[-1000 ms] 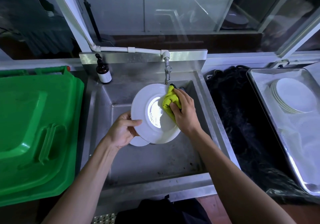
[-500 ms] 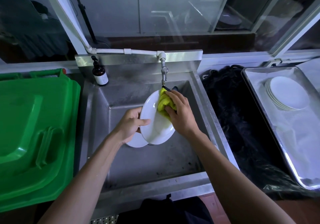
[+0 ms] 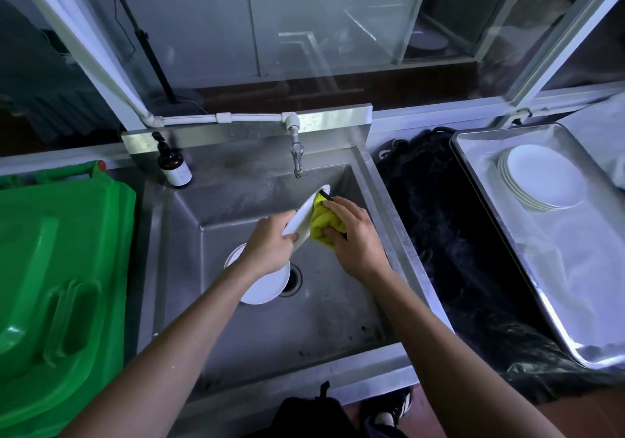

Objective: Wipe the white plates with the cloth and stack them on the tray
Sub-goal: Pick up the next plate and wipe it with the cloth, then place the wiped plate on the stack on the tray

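Head view: left hand [image 3: 270, 246] gripping tilted white plate [image 3: 306, 216], right hand [image 3: 355, 234] clutching yellow cloth [image 3: 321, 222] against it.

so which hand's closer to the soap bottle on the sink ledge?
Left. The left hand holds the plate over the basin, right of and below the bottle. The right hand, on the cloth, lies farther right.

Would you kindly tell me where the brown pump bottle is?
The brown pump bottle stands on the sink's back-left corner ledge, left of the tap, beside the green bin lid.
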`<act>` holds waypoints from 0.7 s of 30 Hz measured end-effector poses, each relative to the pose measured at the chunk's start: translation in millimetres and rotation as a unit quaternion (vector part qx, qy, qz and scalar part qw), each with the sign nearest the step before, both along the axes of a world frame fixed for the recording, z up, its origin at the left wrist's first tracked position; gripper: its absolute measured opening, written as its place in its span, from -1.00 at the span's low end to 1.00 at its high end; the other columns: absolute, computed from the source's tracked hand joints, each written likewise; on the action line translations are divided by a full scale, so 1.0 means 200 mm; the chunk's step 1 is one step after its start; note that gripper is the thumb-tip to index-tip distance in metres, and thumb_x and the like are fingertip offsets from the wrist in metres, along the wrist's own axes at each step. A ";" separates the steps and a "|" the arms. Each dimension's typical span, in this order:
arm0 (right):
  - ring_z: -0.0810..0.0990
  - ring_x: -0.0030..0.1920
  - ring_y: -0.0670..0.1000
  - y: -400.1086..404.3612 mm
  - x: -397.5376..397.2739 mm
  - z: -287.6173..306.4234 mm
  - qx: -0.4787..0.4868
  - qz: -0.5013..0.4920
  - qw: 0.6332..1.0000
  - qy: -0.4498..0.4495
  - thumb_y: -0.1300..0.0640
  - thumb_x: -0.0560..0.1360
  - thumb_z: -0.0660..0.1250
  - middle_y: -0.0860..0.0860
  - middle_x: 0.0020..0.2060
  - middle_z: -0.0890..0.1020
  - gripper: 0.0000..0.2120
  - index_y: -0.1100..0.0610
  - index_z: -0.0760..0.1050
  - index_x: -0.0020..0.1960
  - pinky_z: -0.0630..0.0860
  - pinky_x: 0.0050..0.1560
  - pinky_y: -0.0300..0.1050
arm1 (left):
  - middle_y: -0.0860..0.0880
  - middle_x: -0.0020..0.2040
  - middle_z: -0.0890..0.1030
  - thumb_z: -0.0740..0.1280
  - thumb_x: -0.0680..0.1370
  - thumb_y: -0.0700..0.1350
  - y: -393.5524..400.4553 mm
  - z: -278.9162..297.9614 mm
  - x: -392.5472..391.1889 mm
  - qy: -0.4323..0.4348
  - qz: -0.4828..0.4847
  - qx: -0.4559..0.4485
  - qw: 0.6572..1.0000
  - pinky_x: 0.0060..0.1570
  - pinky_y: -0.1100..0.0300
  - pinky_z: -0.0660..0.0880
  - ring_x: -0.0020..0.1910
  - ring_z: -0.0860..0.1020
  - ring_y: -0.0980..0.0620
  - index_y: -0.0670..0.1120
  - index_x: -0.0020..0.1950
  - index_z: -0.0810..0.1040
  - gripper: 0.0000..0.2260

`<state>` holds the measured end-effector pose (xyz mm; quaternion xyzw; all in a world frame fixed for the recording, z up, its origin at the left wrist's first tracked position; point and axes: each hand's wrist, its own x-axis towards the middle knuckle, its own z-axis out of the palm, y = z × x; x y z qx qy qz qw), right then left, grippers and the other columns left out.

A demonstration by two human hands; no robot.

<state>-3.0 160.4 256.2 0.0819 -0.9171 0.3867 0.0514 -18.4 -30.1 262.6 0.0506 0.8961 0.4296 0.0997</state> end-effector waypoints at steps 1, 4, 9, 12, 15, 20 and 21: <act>0.43 0.35 0.17 0.05 0.00 0.00 -0.001 -0.008 1.000 -0.001 0.31 0.51 0.39 0.04 0.42 0.47 -0.50 0.13 0.48 0.44 0.37 0.37 -0.02 | -0.09 -0.33 0.38 0.27 0.54 -0.34 0.04 0.01 -0.01 0.023 -0.009 -0.035 0.999 -0.33 0.10 0.19 -0.31 0.28 -0.17 -0.15 -0.13 0.38 -0.87; 0.47 0.31 0.19 0.22 0.01 0.00 -0.006 -0.044 0.999 0.001 0.33 0.47 0.42 0.06 0.38 0.51 -0.49 0.14 0.52 0.40 0.36 0.34 -0.07 | 0.03 -0.41 0.28 0.23 0.48 -0.36 0.17 0.02 -0.04 0.088 -0.052 -0.157 0.982 -0.42 0.07 0.14 -0.27 0.27 -0.26 0.00 -0.13 0.34 -0.76; 0.48 0.29 0.21 0.58 0.03 0.00 0.001 -0.078 0.997 0.001 0.31 0.47 0.44 0.09 0.37 0.52 -0.51 0.18 0.52 0.39 0.38 0.33 -0.05 | -0.12 -0.19 0.57 0.24 0.43 -0.34 0.45 0.06 -0.12 0.122 -0.127 -0.291 0.940 -0.31 0.05 0.33 -0.14 0.56 -0.30 0.00 0.26 0.49 -0.55; 0.47 0.30 0.21 0.82 0.04 0.00 0.000 -0.107 0.994 -0.007 0.30 0.48 0.44 0.07 0.38 0.51 -0.51 0.15 0.52 0.40 0.34 0.32 -0.12 | -0.11 0.07 0.64 0.23 0.43 -0.34 0.65 0.08 -0.17 0.150 -0.168 -0.319 0.920 -0.20 0.00 0.48 -0.03 0.59 -0.28 0.05 0.35 0.44 -0.47; 0.46 0.32 0.18 1.06 0.04 0.00 -0.007 -0.135 0.991 0.001 0.27 0.48 0.46 0.05 0.38 0.52 -0.51 0.13 0.52 0.39 0.33 0.35 -0.12 | -0.09 0.23 0.63 0.21 0.42 -0.38 0.87 0.10 -0.22 0.190 -0.203 -0.323 0.905 -0.14 -0.05 0.52 0.07 0.59 -0.29 0.05 0.42 0.44 -0.39; 0.49 0.30 0.11 1.46 0.07 0.03 -0.019 -0.183 0.983 0.024 0.28 0.46 0.47 0.05 0.32 0.55 -0.53 0.15 0.54 0.36 0.35 0.33 -0.13 | -0.13 0.22 0.65 0.22 0.40 -0.42 1.28 0.16 -0.30 0.236 -0.233 -0.308 0.892 -0.10 -0.09 0.51 0.04 0.60 -0.29 -0.03 0.41 0.48 -0.39; 0.50 0.29 0.10 1.53 0.07 0.03 -0.021 -0.191 0.981 0.028 0.28 0.45 0.47 0.05 0.31 0.56 -0.53 0.15 0.54 0.35 0.34 0.32 -0.16 | -0.14 0.19 0.65 0.22 0.40 -0.43 1.36 0.17 -0.30 0.244 -0.238 -0.305 0.889 -0.11 -0.09 0.51 0.02 0.61 -0.28 -0.04 0.41 0.49 -0.40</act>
